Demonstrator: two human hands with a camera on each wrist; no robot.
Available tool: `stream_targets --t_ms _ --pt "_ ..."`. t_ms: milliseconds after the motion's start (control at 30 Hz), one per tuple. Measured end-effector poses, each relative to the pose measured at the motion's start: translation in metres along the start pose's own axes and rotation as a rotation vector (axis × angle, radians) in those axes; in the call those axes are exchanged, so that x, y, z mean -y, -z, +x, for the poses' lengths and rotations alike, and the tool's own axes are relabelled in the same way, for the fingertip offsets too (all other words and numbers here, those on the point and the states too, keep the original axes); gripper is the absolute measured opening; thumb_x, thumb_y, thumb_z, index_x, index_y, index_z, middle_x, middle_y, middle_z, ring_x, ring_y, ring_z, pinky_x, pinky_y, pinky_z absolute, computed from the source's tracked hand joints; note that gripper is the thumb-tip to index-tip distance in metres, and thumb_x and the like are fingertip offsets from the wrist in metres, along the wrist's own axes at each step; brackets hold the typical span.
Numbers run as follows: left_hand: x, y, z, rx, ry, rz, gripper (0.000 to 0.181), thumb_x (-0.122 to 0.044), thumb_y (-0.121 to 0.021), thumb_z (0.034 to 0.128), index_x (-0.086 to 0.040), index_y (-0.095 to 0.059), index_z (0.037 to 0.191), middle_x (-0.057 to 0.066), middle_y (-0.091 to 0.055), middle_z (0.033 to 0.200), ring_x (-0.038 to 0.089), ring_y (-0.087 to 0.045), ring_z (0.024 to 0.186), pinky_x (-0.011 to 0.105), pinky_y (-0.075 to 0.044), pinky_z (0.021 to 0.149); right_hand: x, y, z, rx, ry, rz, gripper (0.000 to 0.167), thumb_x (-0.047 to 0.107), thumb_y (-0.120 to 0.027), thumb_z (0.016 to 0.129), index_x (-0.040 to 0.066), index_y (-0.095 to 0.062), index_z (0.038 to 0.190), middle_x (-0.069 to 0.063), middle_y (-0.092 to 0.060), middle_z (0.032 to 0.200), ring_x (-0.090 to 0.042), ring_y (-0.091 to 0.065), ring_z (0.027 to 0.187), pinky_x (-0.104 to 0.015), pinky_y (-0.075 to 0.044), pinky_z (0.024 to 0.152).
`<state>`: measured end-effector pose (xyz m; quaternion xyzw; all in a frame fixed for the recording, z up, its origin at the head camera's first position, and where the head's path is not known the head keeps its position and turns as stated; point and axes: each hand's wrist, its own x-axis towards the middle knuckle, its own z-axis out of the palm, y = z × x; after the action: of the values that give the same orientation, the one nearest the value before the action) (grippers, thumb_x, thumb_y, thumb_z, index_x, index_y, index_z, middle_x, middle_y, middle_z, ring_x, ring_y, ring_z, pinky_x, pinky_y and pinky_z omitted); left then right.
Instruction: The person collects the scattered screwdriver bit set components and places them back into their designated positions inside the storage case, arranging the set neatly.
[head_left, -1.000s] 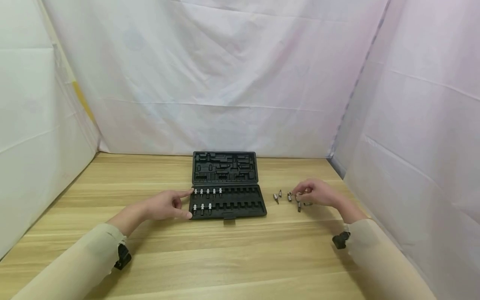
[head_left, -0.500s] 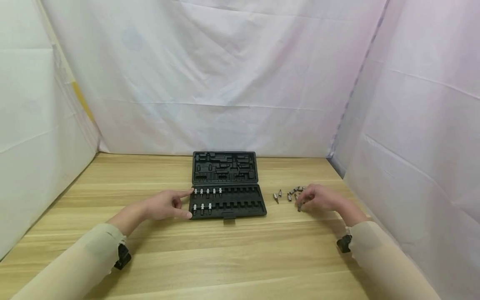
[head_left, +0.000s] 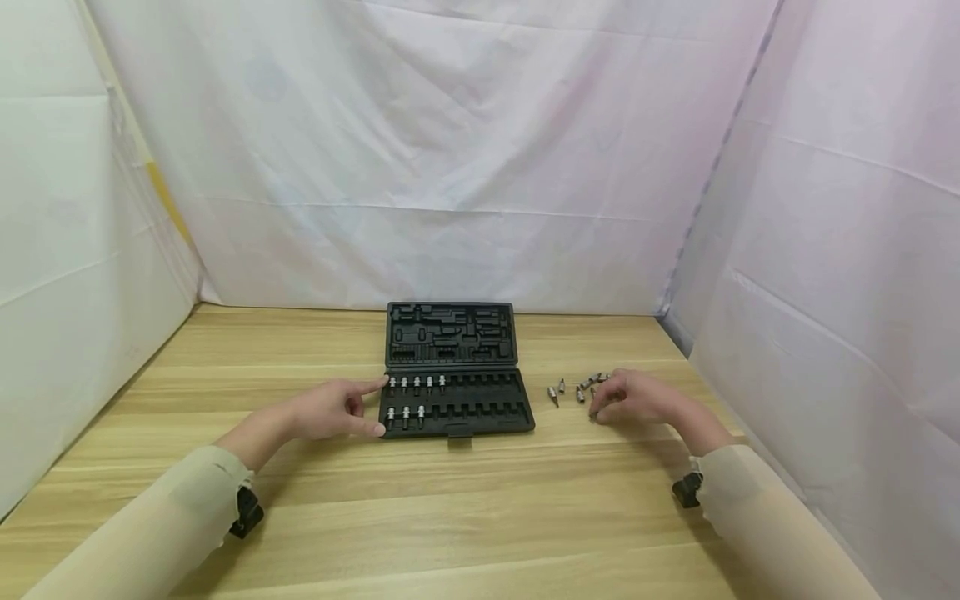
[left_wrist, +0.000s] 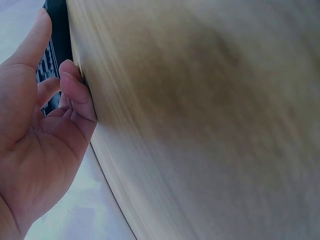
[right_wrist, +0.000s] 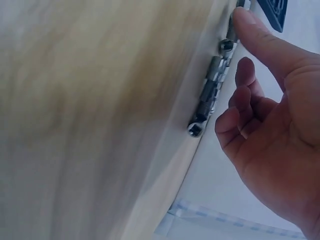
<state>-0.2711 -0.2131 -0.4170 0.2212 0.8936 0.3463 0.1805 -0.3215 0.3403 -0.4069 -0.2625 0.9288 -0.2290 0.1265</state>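
A black socket case (head_left: 454, 422) lies unfolded on the table, several silver bit sockets (head_left: 416, 383) standing in the left slots of its two rows. My left hand (head_left: 330, 410) touches the case's left side, index finger at the hinge end and thumb at the front corner; in the left wrist view the other fingers (left_wrist: 75, 90) bend loosely. To the right of the case, my right hand (head_left: 637, 395) pinches a bit socket (head_left: 593, 416) with thumb and index finger, largely covering it. Loose bit sockets (right_wrist: 212, 75) lie beside that hand.
Two more bit sockets (head_left: 553, 396) lie between the case and the right hand. The case lid (head_left: 451, 333) rests open toward the back. White cloth (head_left: 450, 208) hangs behind the wooden table (head_left: 465, 517) and along both sides.
My right hand has come from the farther loose sockets toward the nearest one, and its fingertips now close over that socket. The left hand stays at the case.
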Motion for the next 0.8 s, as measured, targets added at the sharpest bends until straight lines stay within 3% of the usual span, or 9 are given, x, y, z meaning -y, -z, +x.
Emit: stream_targets --t_ms 267,567,700,800 --pt "0.0 0.0 0.001 0.0 0.006 0.001 0.098 -0.039 -0.086 0.0959 -0.008 -0.033 0.172 0.005 -0.064 0.087 0.016 -0.052 0.076 0.026 -0.047 0.064 0.019 0.001 0.008 -0.065 0.043 0.054 0.009 0.021 -0.074 0.107 0.02 -0.08 0.114 -0.001 -0.079 0.115 -0.012 -0.066 0.099 -0.029 -0.055 0.081" --pt "0.001 -0.001 0.0 0.002 0.011 0.007 0.098 -0.04 -0.085 0.0965 -0.009 -0.033 0.173 0.004 -0.064 0.089 0.016 -0.053 0.078 0.027 -0.047 0.065 0.042 -0.003 0.021 -0.14 -0.025 0.198 0.016 0.017 -0.072 0.107 0.011 -0.077 0.12 -0.007 -0.072 0.102 -0.027 -0.066 0.086 -0.038 -0.058 0.068" --pt "-0.001 -0.001 0.0 0.002 0.011 0.003 0.098 -0.04 -0.085 0.0966 -0.009 -0.033 0.173 0.004 -0.064 0.089 0.016 -0.053 0.078 0.027 -0.047 0.065 0.047 -0.005 0.026 -0.178 -0.034 0.262 0.025 0.024 -0.074 0.107 0.01 -0.077 0.127 -0.011 -0.073 0.107 -0.04 -0.07 0.092 -0.046 -0.06 0.072" --pt "-0.001 -0.001 -0.001 0.0 0.011 0.002 0.098 -0.04 -0.085 0.0965 -0.01 -0.032 0.173 0.005 -0.064 0.089 0.017 -0.052 0.078 0.027 -0.047 0.065 0.051 -0.005 0.029 -0.192 -0.038 0.306 0.029 0.033 -0.074 0.108 0.016 -0.078 0.13 -0.011 -0.076 0.12 -0.043 -0.07 0.103 -0.053 -0.06 0.08"
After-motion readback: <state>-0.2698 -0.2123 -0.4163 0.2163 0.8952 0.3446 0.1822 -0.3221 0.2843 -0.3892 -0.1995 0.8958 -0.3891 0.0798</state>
